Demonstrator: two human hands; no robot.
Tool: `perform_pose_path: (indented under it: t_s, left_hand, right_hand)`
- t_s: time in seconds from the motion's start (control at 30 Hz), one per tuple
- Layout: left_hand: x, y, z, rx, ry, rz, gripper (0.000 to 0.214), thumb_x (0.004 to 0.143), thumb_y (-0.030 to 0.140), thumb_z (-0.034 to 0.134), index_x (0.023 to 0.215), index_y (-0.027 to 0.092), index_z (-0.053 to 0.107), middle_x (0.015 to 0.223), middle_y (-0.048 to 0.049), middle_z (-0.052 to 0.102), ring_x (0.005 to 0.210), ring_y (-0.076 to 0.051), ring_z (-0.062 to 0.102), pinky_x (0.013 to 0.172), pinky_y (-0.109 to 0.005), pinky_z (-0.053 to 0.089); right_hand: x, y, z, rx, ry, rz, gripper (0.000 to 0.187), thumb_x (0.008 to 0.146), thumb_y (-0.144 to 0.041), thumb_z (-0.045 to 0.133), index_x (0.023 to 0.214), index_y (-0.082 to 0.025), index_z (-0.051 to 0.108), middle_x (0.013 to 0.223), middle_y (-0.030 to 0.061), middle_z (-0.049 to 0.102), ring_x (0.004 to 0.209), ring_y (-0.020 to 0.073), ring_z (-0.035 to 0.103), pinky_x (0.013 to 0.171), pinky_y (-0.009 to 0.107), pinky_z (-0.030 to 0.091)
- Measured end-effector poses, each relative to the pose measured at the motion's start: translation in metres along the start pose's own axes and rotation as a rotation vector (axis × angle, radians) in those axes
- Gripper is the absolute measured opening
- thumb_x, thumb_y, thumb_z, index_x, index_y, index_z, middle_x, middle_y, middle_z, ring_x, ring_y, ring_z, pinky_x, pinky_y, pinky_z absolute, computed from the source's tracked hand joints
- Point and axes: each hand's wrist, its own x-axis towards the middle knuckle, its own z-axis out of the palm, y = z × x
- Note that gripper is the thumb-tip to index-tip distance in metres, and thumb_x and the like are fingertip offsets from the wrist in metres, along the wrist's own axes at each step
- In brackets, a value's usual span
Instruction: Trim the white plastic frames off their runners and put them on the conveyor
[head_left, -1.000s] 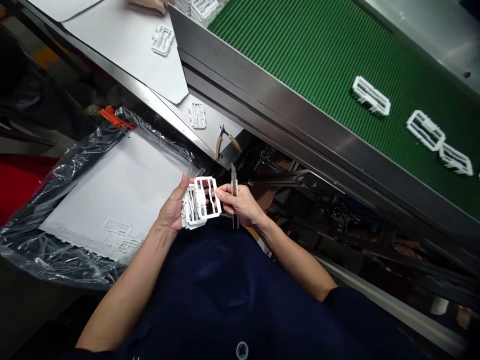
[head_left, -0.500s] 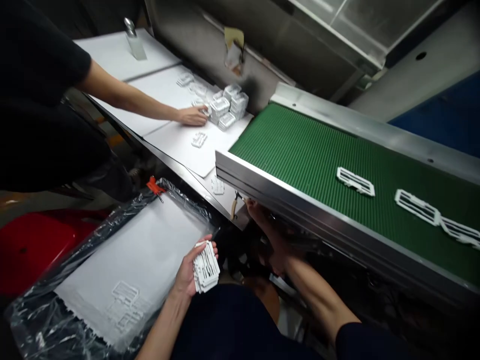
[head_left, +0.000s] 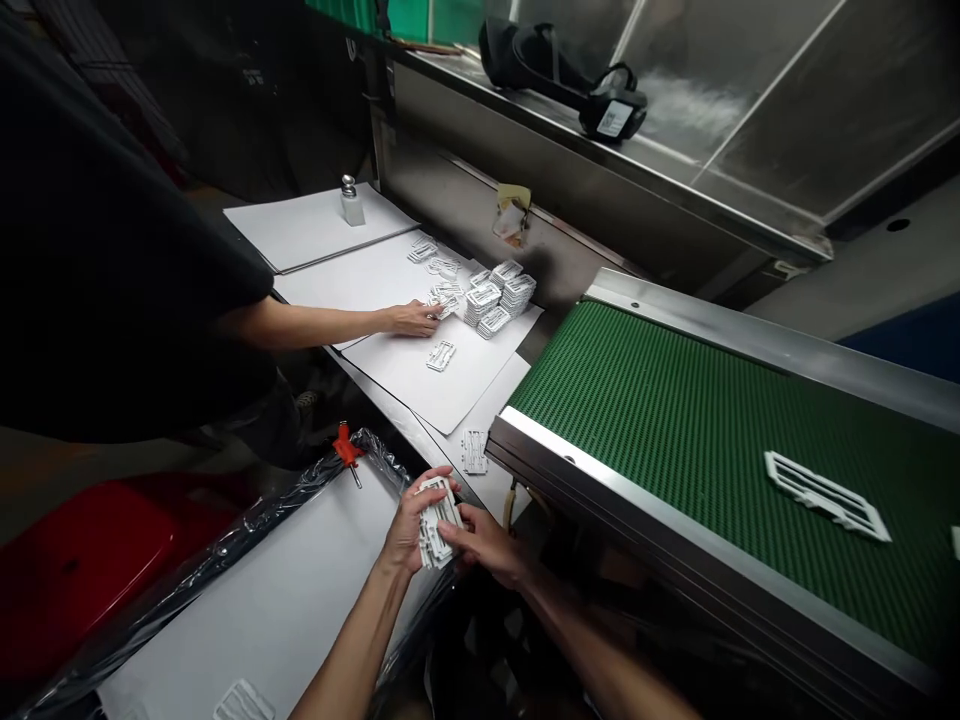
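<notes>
A stack of white slotted plastic frames (head_left: pixel 438 520) is gripped in my left hand (head_left: pixel 409 525), with the fingers wrapped round its side. My right hand (head_left: pixel 487 542) is closed on the stack's right edge, its thumb lying over the top piece. Whether the right hand has a separate piece in it, I cannot tell. Just beyond my hands, another slotted frame (head_left: pixel 474 452) lies by the end of the green conveyor belt (head_left: pixel 637 420). A larger frame (head_left: pixel 825 495) rests on the belt at the right.
Across the white-covered table, a co-worker's hand (head_left: pixel 416 318) touches loose frames beside several piled stacks (head_left: pixel 499 298). A glass bottle (head_left: pixel 351 202) stands behind. At lower left are a plastic-lined box (head_left: pixel 217 545) with an orange-handled tool (head_left: pixel 347 447) and a red stool (head_left: pixel 105 560).
My right hand has come up from under the conveyor's edge to the stack in my left hand. The camera view has tilted up, showing a black strapped device on the ledge.
</notes>
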Motion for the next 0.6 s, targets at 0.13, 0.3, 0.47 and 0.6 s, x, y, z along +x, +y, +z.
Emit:
perform_pose_path:
  t_s: [0.13,0.3,0.47,0.6]
  left_hand:
    - [0.025,0.027,0.01,0.087,-0.063,-0.017,0.046,0.061,0.015,0.072,0.106,0.009,0.063,0.087,-0.0111,0.067,0.062,-0.019,0.062,0.054,-0.028,0.049]
    - [0.036,0.057,0.012,0.124,0.079,0.166,0.052,0.074,0.037,0.071,0.12,0.017,0.056,0.099,-0.0097,0.066,0.083,-0.02,0.063,0.069,-0.028,0.05]
    - [-0.015,0.058,-0.02,0.3,0.339,0.452,0.046,0.078,0.044,0.067,0.116,0.019,0.059,0.11,-0.0085,0.065,0.112,-0.022,0.055,0.092,-0.031,0.042]
    - [-0.073,0.017,-0.098,0.338,0.6,0.282,0.052,0.069,0.049,0.07,0.106,0.014,0.061,0.098,-0.012,0.069,0.101,-0.028,0.061,0.086,-0.038,0.047]
  right_hand:
    - [0.023,-0.009,0.013,0.254,-0.06,-0.095,0.047,0.074,-0.051,0.066,0.101,-0.013,0.056,0.073,0.0014,0.059,0.053,0.01,0.055,0.042,0.02,0.038]
    - [0.056,-0.037,0.02,0.327,0.142,-0.179,0.042,0.069,-0.046,0.07,0.089,-0.01,0.06,0.068,0.0021,0.058,0.048,0.0077,0.048,0.042,0.02,0.035]
    - [0.135,-0.09,0.024,0.278,0.496,-0.291,0.035,0.077,-0.044,0.062,0.094,-0.013,0.057,0.077,0.0024,0.062,0.052,0.0078,0.053,0.043,0.019,0.034]
    - [0.208,-0.153,0.028,0.129,0.786,-0.27,0.027,0.085,-0.036,0.057,0.086,-0.008,0.06,0.076,0.0035,0.061,0.057,0.0087,0.055,0.047,0.02,0.039]
